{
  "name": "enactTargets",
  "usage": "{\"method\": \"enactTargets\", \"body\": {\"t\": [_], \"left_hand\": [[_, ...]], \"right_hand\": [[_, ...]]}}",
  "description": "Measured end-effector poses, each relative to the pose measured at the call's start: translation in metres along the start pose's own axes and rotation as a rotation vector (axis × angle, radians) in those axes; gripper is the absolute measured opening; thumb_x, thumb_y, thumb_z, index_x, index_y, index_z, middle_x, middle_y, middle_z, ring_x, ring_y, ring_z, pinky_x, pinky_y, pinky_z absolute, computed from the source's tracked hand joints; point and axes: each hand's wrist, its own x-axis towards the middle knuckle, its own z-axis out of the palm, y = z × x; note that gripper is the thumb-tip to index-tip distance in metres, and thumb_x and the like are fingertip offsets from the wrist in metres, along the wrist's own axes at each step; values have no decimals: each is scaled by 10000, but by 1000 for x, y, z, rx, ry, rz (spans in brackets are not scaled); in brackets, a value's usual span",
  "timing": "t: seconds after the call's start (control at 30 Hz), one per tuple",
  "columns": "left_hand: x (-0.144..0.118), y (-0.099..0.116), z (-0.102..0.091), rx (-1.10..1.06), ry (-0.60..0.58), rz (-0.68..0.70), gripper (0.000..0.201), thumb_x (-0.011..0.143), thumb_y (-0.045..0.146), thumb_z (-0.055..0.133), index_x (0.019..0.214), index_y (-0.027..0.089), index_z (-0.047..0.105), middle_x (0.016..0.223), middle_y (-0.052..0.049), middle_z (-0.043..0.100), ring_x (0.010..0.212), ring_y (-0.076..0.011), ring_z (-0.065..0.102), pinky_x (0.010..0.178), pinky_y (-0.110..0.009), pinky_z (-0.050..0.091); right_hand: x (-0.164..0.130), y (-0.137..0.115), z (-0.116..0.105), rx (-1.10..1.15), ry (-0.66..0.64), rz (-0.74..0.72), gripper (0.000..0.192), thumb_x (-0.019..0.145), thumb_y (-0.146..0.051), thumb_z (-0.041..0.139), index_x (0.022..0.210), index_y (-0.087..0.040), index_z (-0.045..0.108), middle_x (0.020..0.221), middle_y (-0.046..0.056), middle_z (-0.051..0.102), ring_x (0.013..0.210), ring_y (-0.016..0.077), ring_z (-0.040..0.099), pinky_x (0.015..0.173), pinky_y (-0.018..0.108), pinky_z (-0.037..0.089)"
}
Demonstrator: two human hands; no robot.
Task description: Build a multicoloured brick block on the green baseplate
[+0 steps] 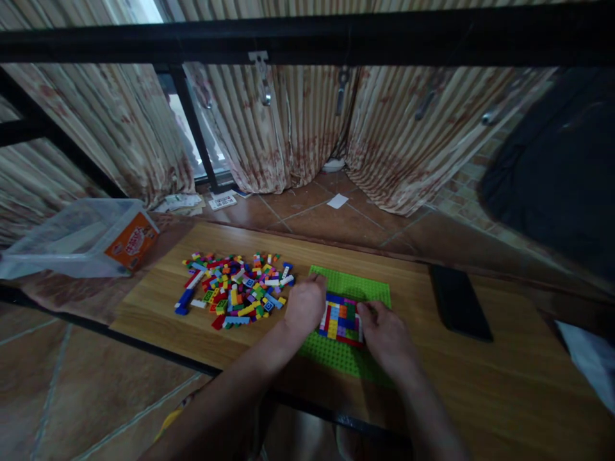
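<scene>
A green baseplate (362,286) lies on a low wooden table (480,384). On it sits a flat block of joined bricks (340,317) in red, blue, yellow, green and purple. My left hand (304,305) rests against the block's left side, fingers curled by the plate's edge. My right hand (387,336) touches the block's right side with its fingertips. Whether either hand holds a loose brick is hidden. A pile of several loose coloured bricks (233,289) lies on the table left of my left hand.
A black phone (460,301) lies flat to the right of the baseplate. A clear plastic tub with an orange label (86,237) lies tipped at the far left. Curtains (288,128) hang behind; a black bar (307,38) crosses overhead. Papers litter the tiled floor.
</scene>
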Motion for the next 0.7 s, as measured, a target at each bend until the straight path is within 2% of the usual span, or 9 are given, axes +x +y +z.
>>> {"method": "enactTargets", "body": {"t": [0.1, 0.23, 0.37, 0.5, 0.6, 0.7], "left_hand": [[3, -4, -6, -4, 20, -10, 287, 941, 156, 368, 981, 149, 652, 963, -93, 687, 880, -191, 673, 812, -304, 517], [-2, -9, -18, -47, 21, -27, 310, 936, 137, 374, 1097, 159, 639, 1042, -80, 702, 947, -155, 661, 876, -267, 498], [-14, -10, -25, -104, 67, -44, 304, 927, 161, 400, 1126, 144, 629, 1062, -87, 689, 1010, -180, 630, 930, -300, 484], [-25, 9, -18, -15, 144, 101, 362, 939, 259, 429, 1246, 122, 566, 1270, -125, 595, 1185, -235, 526, 1058, -394, 402], [-30, 31, -4, 28, 87, 222, 484, 945, 405, 424, 1362, 164, 469, 1484, -122, 420, 1381, -285, 332, 1135, -545, 268], [-29, 46, 8, 57, 24, 278, 549, 955, 445, 364, 1422, 160, 395, 1552, -127, 317, 1451, -284, 197, 1155, -623, 133]], "right_hand": [[1, -3, 4, 71, -10, -13, 361, 945, -378, 356, 973, -181, 657, 831, 104, 729, 767, 238, 686, 677, 332, 474], [5, 4, 2, 140, -63, -20, 353, 946, -330, 336, 955, -188, 659, 791, 91, 722, 714, 222, 677, 655, 327, 470], [6, 16, -4, 31, 28, 13, 346, 934, -258, 328, 1025, -184, 653, 779, 91, 720, 728, 231, 676, 660, 337, 451], [8, 17, -5, -4, 48, 26, 348, 924, -246, 330, 1053, -184, 648, 796, 90, 728, 745, 235, 680, 653, 336, 451], [9, 12, -4, -7, 35, -9, 368, 931, -259, 310, 1047, -181, 650, 868, 109, 734, 775, 242, 683, 674, 340, 457], [11, 9, -5, -13, 12, 14, 390, 938, -280, 296, 1070, -170, 646, 948, 138, 730, 820, 259, 683, 703, 352, 463]]}}
